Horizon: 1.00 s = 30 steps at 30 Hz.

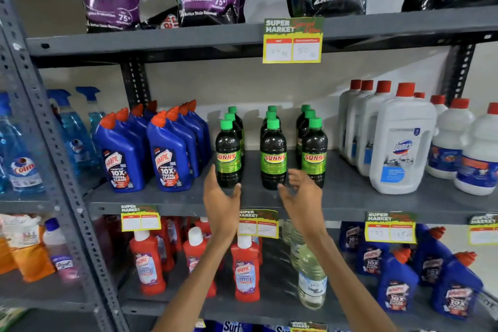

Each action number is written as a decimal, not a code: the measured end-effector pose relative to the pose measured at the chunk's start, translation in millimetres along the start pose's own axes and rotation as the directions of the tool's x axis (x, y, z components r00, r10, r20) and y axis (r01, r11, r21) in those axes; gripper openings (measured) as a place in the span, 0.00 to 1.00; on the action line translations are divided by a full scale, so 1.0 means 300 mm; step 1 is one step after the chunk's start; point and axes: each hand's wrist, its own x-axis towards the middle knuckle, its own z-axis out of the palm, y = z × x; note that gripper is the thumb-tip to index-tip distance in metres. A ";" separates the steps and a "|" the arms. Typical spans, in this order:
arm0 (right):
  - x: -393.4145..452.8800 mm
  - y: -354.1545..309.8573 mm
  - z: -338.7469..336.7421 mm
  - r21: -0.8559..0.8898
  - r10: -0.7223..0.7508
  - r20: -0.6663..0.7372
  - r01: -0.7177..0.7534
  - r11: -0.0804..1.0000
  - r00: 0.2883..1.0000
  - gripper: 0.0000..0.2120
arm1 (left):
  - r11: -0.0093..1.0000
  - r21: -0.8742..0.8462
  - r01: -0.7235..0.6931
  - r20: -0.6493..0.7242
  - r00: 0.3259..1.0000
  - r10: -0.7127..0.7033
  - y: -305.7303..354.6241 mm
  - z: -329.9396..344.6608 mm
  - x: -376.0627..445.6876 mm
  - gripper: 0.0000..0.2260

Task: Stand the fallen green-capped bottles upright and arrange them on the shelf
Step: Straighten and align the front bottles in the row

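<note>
Nine bottles (273, 153) stand upright, axes vertical, in three rows on the shelf (377, 202), just beyond both hands; left hand (221, 197) and right hand (301, 194) open, empty; the near middle bottle stands between them.

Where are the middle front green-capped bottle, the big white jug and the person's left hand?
middle front green-capped bottle (273, 159): head view, on its green label.
big white jug (401, 143): head view, on its front face.
left hand (222, 199): head view, on the palm, open, holding nothing.
</note>
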 end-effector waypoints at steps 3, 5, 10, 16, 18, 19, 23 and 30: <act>0.081 -0.055 0.104 -0.045 0.133 0.127 -0.128 0.991 0.983 0.32 | 0.989 0.086 0.119 0.143 0.981 -0.130 -0.019 0.000 0.137 0.42; 0.116 -0.063 0.149 -0.057 0.243 0.129 -0.237 0.970 0.962 0.34 | 0.980 0.101 0.172 0.237 0.952 -0.192 -0.035 0.006 0.195 0.36; 0.138 -0.034 0.178 -0.101 0.276 0.016 -0.273 0.957 0.961 0.29 | 0.983 0.134 0.128 0.296 0.941 -0.163 -0.084 0.014 0.221 0.26; 0.139 -0.022 0.182 -0.139 0.237 0.041 -0.229 0.963 0.971 0.32 | 0.986 0.157 0.048 0.303 0.948 -0.094 -0.104 0.020 0.211 0.24; 0.135 -0.025 0.182 -0.148 0.222 0.062 -0.211 0.966 0.973 0.32 | 0.986 0.163 0.041 0.303 0.949 -0.090 -0.108 0.017 0.206 0.24; 0.133 -0.025 0.182 -0.152 0.217 0.075 -0.204 0.967 0.973 0.32 | 0.985 0.168 0.031 0.307 0.948 -0.082 -0.110 0.013 0.202 0.24; 0.133 -0.034 0.179 -0.167 0.217 0.107 -0.198 0.966 0.970 0.33 | 0.986 0.167 0.004 0.322 0.945 -0.059 -0.110 0.000 0.192 0.24; 0.125 -0.051 0.173 -0.177 0.222 0.136 -0.196 0.964 0.966 0.32 | 0.989 0.142 0.039 0.315 0.946 -0.083 -0.100 -0.003 0.184 0.22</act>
